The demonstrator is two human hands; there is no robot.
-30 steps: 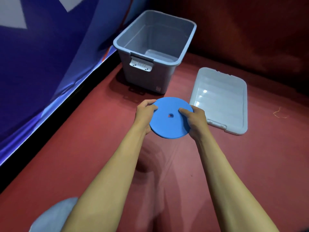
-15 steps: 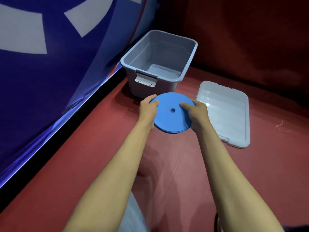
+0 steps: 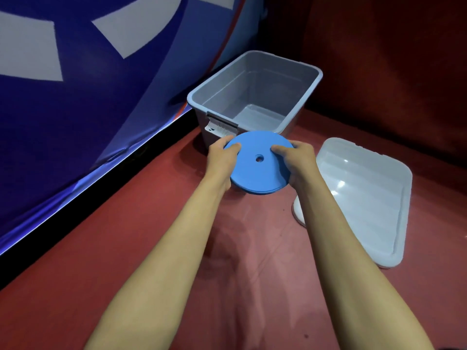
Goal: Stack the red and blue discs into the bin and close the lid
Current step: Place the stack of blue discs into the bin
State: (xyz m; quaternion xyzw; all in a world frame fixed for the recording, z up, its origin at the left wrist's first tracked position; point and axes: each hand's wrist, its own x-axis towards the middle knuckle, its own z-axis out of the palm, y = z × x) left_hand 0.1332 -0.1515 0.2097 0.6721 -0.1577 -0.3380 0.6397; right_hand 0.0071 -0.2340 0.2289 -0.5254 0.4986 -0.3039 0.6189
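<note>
I hold a blue disc (image 3: 255,173) with a small centre hole, flat, between both hands; thin edges under it suggest more than one disc in the stack. My left hand (image 3: 221,160) grips its left rim and my right hand (image 3: 298,161) grips its right rim. The disc hovers just in front of the grey open bin (image 3: 300,102), whose inside looks bare. The bin's pale lid (image 3: 366,198) lies upside down on the red floor to the right. No red disc is in sight.
A blue and white banner wall (image 3: 88,97) runs along the left, close beside the bin. A dark red wall (image 3: 391,59) stands behind the bin. Red floor mat (image 3: 240,248) stretches beneath my arms.
Both hands have carried the blue disc forward, closer to the bin's near rim. The view has shifted so the bin and lid sit nearer and lower.
</note>
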